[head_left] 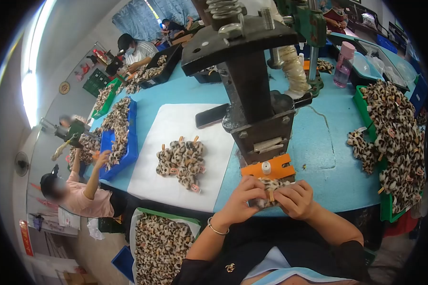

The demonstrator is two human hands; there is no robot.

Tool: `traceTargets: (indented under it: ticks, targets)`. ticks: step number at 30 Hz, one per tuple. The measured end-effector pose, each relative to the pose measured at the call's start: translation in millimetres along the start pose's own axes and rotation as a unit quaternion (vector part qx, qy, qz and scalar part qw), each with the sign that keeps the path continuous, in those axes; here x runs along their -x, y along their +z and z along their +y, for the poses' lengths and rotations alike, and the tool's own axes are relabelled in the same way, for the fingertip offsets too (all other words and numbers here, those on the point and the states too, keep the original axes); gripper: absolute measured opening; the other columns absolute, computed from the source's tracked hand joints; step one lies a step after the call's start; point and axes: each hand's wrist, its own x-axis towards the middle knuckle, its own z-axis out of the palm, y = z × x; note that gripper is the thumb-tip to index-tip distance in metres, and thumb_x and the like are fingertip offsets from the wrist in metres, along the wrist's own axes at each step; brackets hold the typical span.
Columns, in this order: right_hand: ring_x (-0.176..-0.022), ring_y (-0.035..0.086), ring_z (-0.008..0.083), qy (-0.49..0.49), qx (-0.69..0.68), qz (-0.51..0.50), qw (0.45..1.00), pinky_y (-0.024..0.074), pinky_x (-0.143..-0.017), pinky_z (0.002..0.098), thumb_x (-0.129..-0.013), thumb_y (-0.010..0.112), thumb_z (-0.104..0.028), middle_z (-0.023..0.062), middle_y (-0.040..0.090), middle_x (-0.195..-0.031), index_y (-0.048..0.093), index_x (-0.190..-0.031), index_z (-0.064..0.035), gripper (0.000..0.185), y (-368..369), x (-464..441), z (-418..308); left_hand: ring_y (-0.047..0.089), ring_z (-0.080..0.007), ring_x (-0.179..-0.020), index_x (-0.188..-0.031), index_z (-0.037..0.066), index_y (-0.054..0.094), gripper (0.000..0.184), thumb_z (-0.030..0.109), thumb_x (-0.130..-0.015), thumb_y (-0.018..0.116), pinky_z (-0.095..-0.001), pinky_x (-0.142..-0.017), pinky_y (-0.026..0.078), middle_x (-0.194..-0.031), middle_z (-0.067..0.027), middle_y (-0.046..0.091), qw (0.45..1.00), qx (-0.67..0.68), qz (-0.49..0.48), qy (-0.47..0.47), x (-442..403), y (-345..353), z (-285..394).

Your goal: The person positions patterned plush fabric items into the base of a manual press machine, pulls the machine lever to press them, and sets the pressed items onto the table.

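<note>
Both my hands hold one spotted plush piece [267, 190] at the table's front edge, just below the orange plate [268, 167] of a dark metal press [252, 85]. My left hand [242, 197] has its fingers closed on the piece's left side, with a bangle on the wrist. On its right side, my right hand [297, 197] pinches the same piece. A small tan tab shows between the hands. Left of the press, several spotted plush pieces [180, 161] lie grouped on a white sheet [152, 137].
A green tray [384, 190] heaped with plush pieces stands right, near a pink bottle [344, 65]. Left are a blue tray [134, 142] and a lined bin [195, 221] of plush pieces. A phone [211, 116] lies beside the press. Other people [88, 197] work at left and back.
</note>
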Motion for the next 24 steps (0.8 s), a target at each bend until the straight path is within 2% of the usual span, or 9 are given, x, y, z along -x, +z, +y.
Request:
traceTargets:
  ticks: [3,6,9,13,16,19,20,23,24]
  targets:
    - [-0.075,0.063,0.0144,-0.013,-0.007,0.012,1.000,0.0450,-0.066,0.0314,-0.072,0.068,-0.008,0.0004,0.065,-0.092,0.066,-0.100,-0.0078,0.028,3,3,0,0.058,-0.0296,-0.088,-0.085,0.005,0.060,0.023,-0.003,-0.069,0.075,-0.0376,-0.082,0.047,-0.095,-0.0068,0.063,0.998,0.054,0.014,0.043,-4,3,-2]
    - [-0.075,0.063,0.0163,0.008,0.001,0.007,1.000,0.0450,-0.066,0.0326,-0.071,0.069,-0.008,0.0010,0.065,-0.092,0.065,-0.099,-0.0077,0.027,9,1,2,0.060,-0.0303,-0.093,-0.087,0.004,0.059,0.025,-0.001,-0.070,0.076,-0.0365,-0.083,0.048,-0.093,-0.0086,0.062,0.996,0.077,0.034,-0.004,3,10,-12]
    - [-0.074,0.063,0.0205,0.068,-0.007,-0.010,0.998,0.0449,-0.066,0.0349,-0.070,0.070,-0.008,0.0037,0.065,-0.091,0.064,-0.097,-0.0068,0.028,14,-11,7,0.062,-0.0241,-0.098,-0.092,0.003,0.059,0.020,0.000,-0.078,0.074,-0.0325,-0.084,0.048,-0.097,-0.0083,0.064,0.987,0.085,0.084,-0.108,9,19,-18]
    - [-0.078,0.064,0.0308,0.192,-0.007,-0.072,0.979,0.0479,-0.069,0.0405,-0.071,0.072,-0.006,0.0103,0.065,-0.090,0.065,-0.099,-0.0034,0.029,18,-41,19,0.060,-0.0120,-0.097,-0.095,0.001,0.063,0.005,0.000,-0.091,0.064,-0.0258,-0.085,0.047,-0.100,-0.0060,0.065,0.906,0.251,0.256,-0.225,-10,40,-24]
    - [-0.081,0.066,0.0277,0.357,-0.188,-0.163,0.900,0.0511,-0.074,0.0387,-0.078,0.074,-0.008,0.0091,0.067,-0.091,0.065,-0.102,-0.0008,0.027,20,-60,37,0.060,-0.0096,-0.094,-0.099,-0.001,0.064,0.007,0.001,-0.094,0.059,-0.0251,-0.083,0.047,-0.097,-0.0038,0.066,0.859,0.316,0.352,-0.197,-33,47,-25]
    - [-0.086,0.065,0.0182,0.470,-0.464,-0.157,0.735,0.0524,-0.078,0.0336,-0.086,0.074,-0.014,0.0056,0.068,-0.094,0.065,-0.104,0.0010,0.026,36,-49,66,0.060,-0.0098,-0.093,-0.104,-0.002,0.066,0.014,-0.001,-0.094,0.056,-0.0253,-0.083,0.047,-0.096,-0.0045,0.068,0.849,0.338,0.346,-0.212,-34,48,-33]
    - [-0.087,0.061,0.0089,0.502,-0.485,-0.188,0.691,0.0513,-0.076,0.0279,-0.089,0.073,-0.018,0.0023,0.068,-0.095,0.064,-0.106,0.0005,0.026,36,-46,71,0.060,-0.0098,-0.093,-0.106,-0.003,0.066,0.017,-0.002,-0.094,0.054,-0.0255,-0.083,0.047,-0.097,-0.0049,0.068,0.854,0.340,0.315,-0.237,-28,48,-45]
    - [-0.085,0.060,0.0074,0.586,-0.548,-0.139,0.581,0.0509,-0.075,0.0262,-0.092,0.070,-0.018,0.0034,0.067,-0.095,0.064,-0.107,-0.0003,0.024,37,-35,65,0.060,-0.0099,-0.094,-0.109,-0.003,0.067,0.023,-0.004,-0.092,0.051,-0.0259,-0.084,0.047,-0.100,-0.0056,0.070,0.870,0.300,0.273,-0.280,-21,49,-57]
    - [-0.085,0.060,0.0071,0.597,-0.539,-0.135,0.579,0.0507,-0.074,0.0258,-0.093,0.069,-0.018,0.0033,0.067,-0.094,0.063,-0.108,-0.0004,0.024,37,-33,62,0.060,-0.0099,-0.094,-0.109,-0.003,0.067,0.024,-0.004,-0.092,0.050,-0.0259,-0.084,0.047,-0.101,-0.0058,0.070,0.876,0.280,0.267,-0.290,-20,49,-58]
